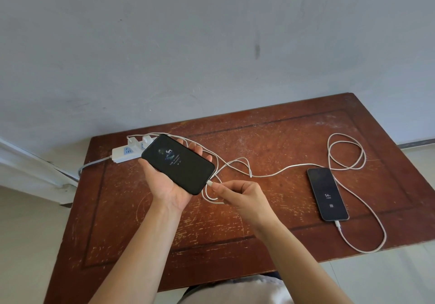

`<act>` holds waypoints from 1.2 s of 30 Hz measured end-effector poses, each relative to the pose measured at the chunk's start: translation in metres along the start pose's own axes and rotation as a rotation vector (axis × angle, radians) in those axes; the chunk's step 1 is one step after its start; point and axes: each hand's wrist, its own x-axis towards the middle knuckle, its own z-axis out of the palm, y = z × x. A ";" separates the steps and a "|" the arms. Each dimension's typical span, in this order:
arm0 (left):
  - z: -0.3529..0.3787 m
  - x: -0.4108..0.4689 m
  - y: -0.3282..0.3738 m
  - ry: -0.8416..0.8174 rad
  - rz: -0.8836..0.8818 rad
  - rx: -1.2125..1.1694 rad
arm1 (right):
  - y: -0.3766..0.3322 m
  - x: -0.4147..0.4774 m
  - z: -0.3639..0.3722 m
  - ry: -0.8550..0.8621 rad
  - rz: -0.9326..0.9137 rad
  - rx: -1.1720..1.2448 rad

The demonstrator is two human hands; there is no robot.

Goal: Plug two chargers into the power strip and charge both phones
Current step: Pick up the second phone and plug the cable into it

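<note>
cradling a phone (178, 164) face up above the table (282, 139), the left hand (169, 186) is gripping it from beneath, fingers wrapping its far edge; the right hand (240, 195) is pinching a plug (210, 183) at the phone's near end, its cable (235, 164) looping beside it; two chargers (138, 140) are sitting in the strip (122, 154) behind the phone; a second phone (327, 194) is lying at right, screen lit, showing 54, its cord (367, 240) plugged in.
</note>
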 end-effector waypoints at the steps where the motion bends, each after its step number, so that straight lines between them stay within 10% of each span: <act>1: -0.001 -0.001 0.002 -0.008 -0.001 -0.003 | 0.000 0.001 0.000 -0.008 0.004 0.004; 36: -0.006 -0.018 0.006 0.108 -0.033 -0.050 | 0.012 -0.011 0.000 -0.097 0.035 -0.032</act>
